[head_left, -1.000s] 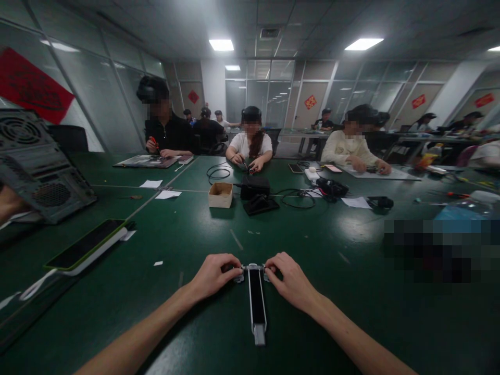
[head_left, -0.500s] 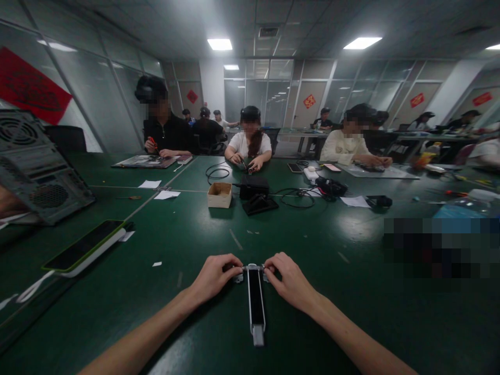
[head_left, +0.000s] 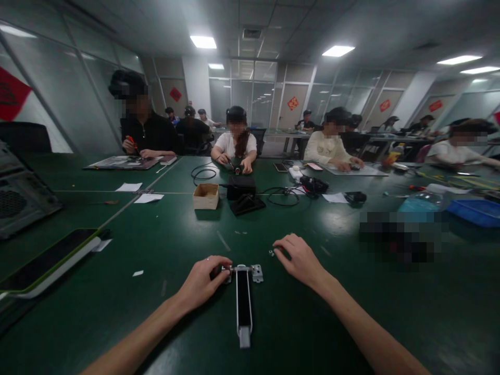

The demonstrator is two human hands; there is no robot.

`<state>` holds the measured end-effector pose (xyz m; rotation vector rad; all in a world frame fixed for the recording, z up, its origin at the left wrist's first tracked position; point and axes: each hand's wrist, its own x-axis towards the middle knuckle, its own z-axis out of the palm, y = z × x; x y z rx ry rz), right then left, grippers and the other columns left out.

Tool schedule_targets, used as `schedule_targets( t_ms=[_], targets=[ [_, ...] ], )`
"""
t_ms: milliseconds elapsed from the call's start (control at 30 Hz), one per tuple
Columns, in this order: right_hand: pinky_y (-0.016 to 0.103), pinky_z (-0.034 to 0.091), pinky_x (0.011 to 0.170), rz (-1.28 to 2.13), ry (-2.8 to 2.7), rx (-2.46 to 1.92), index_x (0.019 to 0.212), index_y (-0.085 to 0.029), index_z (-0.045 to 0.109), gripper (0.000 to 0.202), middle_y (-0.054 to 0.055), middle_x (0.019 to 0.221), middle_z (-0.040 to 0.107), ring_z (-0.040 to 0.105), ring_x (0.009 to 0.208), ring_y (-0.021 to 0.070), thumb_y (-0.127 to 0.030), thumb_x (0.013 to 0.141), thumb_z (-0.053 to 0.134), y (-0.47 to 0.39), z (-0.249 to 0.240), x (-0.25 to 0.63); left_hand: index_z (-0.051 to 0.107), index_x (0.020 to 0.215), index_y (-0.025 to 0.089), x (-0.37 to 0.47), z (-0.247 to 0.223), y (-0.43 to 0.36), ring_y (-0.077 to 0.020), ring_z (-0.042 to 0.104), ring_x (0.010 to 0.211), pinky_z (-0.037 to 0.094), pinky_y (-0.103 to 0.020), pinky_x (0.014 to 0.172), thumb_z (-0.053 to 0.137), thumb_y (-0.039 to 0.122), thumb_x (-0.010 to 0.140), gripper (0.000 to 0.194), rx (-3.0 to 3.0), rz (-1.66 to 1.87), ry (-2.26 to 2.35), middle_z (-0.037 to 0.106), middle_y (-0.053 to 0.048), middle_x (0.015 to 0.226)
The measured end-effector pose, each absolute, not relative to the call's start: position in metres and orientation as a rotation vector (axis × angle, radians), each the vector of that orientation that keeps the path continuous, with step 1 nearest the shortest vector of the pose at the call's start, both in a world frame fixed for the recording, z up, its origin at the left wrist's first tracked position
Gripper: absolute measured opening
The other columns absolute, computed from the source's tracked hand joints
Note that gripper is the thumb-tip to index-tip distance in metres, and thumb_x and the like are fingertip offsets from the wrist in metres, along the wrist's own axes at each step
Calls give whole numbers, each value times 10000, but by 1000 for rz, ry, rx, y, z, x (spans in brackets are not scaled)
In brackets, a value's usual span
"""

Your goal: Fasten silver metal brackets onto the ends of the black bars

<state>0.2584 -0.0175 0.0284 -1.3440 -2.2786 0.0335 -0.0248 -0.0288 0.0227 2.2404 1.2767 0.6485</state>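
A long narrow device (head_left: 244, 302) with a black face and a white rim lies on the green table (head_left: 187, 328). A silver metal bracket (head_left: 257, 273) sticks out to the right of its far end. My left hand (head_left: 205, 278) is at the left side of that end, thumb and fingers closed on the bracket's left part, which they partly cover. Held clear of the device, up and to its right, my right hand (head_left: 299, 260) pinches a small shiny metal piece (head_left: 271, 253) at its fingertips; its exact kind is too small to tell.
Ahead stand a small cardboard box (head_left: 205, 197) and a black box (head_left: 241, 187) with cables. At left are a green-edged phone (head_left: 49, 260) and a computer case (head_left: 23, 198). A blue tray (head_left: 474, 212) is at right. Several people sit working across the table.
My right hand has come off the bracket's right side and moved right and away from me, carrying the small metal piece. My left hand stays at the bracket. The view has turned right.
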Motion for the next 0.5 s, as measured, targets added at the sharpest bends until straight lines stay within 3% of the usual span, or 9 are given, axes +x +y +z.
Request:
schedule_targets(
  t_ms=[167, 400, 500],
  targets=[
    [387, 458, 797, 84, -2334, -1464, 1123, -175, 592, 254, 92, 1024, 601, 541, 925, 223, -238, 886, 522, -15, 23, 265, 621, 1018, 191, -26, 22, -28, -162, 560, 698, 451, -275, 648, 511, 266, 860, 207, 2269, 674, 1302, 639, -27, 883],
    [376, 481, 787, 150, -2355, -1461, 998, -154, 632, 175, 90, 974, 616, 552, 907, 217, -178, 909, 483, -16, 14, 252, 624, 986, 178, -25, 22, -28, -165, 559, 718, 449, -282, 659, 507, 276, 875, 189, 2284, 666, 1295, 623, -33, 876],
    [380, 493, 816, 221, -2321, -1409, 1042, -143, 613, 186, 98, 1001, 616, 555, 938, 218, -151, 904, 488, -16, 15, 252, 624, 980, 176, -25, 23, -28, -166, 564, 726, 452, -284, 665, 501, 271, 877, 187, 2289, 646, 1294, 624, -33, 879]
  ],
)
